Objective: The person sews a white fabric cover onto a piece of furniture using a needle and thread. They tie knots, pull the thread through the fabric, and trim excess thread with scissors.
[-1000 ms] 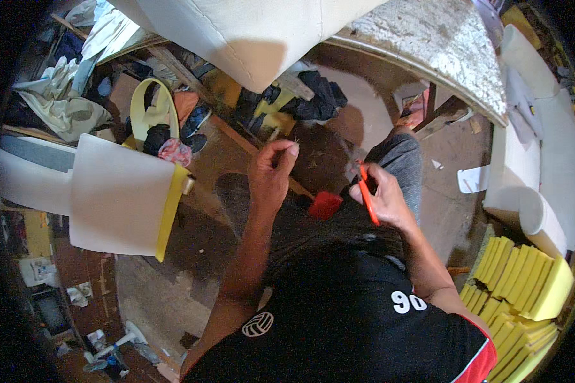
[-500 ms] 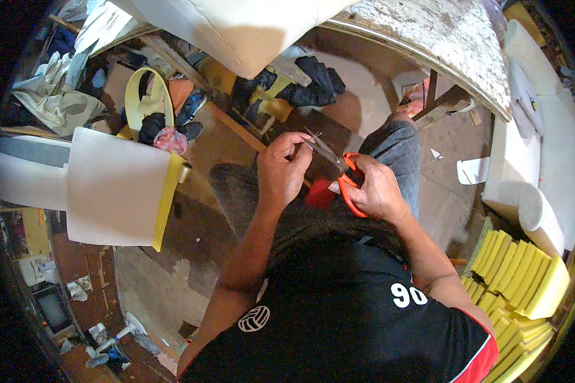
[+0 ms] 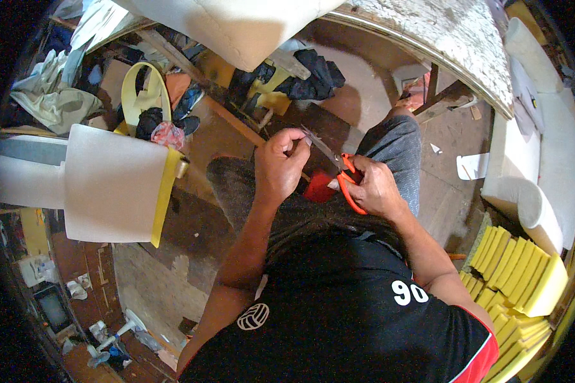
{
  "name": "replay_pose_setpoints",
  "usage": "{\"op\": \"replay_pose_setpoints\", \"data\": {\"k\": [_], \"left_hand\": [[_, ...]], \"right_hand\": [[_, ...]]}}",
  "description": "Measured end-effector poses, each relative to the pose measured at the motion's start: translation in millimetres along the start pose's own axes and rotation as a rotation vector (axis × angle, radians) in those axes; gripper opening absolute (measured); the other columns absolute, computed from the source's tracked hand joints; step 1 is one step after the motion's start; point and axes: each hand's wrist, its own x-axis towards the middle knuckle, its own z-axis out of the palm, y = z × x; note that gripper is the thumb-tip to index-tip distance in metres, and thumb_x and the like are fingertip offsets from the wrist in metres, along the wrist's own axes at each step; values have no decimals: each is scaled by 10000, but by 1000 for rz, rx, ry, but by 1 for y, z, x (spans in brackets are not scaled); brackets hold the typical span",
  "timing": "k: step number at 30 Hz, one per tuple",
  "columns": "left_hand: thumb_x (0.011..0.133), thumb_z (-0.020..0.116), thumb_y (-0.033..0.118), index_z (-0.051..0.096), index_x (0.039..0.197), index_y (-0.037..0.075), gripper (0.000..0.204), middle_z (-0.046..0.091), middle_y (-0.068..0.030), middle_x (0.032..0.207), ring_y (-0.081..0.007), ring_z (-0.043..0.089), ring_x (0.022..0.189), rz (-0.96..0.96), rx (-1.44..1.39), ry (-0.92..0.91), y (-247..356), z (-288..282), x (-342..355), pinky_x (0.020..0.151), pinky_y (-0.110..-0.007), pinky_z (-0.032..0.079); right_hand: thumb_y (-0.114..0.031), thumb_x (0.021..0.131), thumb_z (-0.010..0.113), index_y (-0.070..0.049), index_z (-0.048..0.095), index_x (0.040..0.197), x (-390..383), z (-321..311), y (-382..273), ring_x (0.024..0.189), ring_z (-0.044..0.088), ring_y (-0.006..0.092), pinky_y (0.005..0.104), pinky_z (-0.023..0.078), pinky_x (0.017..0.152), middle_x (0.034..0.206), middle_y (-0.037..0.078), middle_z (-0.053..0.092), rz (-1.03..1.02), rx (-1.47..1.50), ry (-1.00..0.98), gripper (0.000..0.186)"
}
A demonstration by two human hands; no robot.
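My right hand [image 3: 374, 185] is closed round the orange handles of a pair of scissors [image 3: 349, 191], whose metal blades point up and left. My left hand [image 3: 280, 167] is pinched beside the blade tips; what sits between its fingertips is too small to make out. Both hands are over my lap, between dark grey trouser legs [image 3: 397, 150]. A red object [image 3: 319, 187] shows behind and below the scissors, partly hidden by my right hand.
A pale cushion [image 3: 217, 25] and a worn board [image 3: 428, 35] border the top. Pale padded panels [image 3: 115, 185] with yellow edging stand left, beside cloth heaps [image 3: 57, 102]. Pale upholstered pieces [image 3: 549, 172] and stacked yellow foam [image 3: 511, 274] line the right; wood scraps and black fabric [image 3: 313, 73] lie ahead.
The scissors have risen leftward in my right hand, bringing their blades to my left fingertips, which moved slightly right and up. The whole view has shifted a little.
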Motion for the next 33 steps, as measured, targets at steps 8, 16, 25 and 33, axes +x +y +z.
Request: {"op": "replay_pose_setpoints", "data": {"k": [8,16,25,33], "left_hand": [[899,719,116,710,953,24,107,573,9,631,-50,466,569,52,-22,80,-2,0,-1,520,-267,386],[930,700,161,704,982,10,160,637,-17,720,-67,528,644,3,-172,-19,-59,13,-29,590,-268,440],[955,670,174,690,1007,1,182,659,-36,799,-98,588,691,76,1,-74,-40,18,-52,644,-277,489],[1013,591,139,560,1125,52,145,566,-55,775,-153,557,640,-54,-908,35,2,-1,-37,589,-310,481]], "right_hand": [[-483,775,823,-13,689,847,7,-9,14,675,663,404,462,510,617,731,209,652,59,-8,98,494],[-468,913,625,-22,709,1096,113,-203,39,859,710,386,461,550,771,935,187,732,218,-581,678,489],[-420,892,650,11,692,1095,179,-292,108,986,681,418,473,539,860,1038,290,692,123,-945,641,478],[-335,1025,573,2,527,1396,63,4,-11,1123,626,221,386,491,980,1215,144,665,-455,393,-99,504]]}}
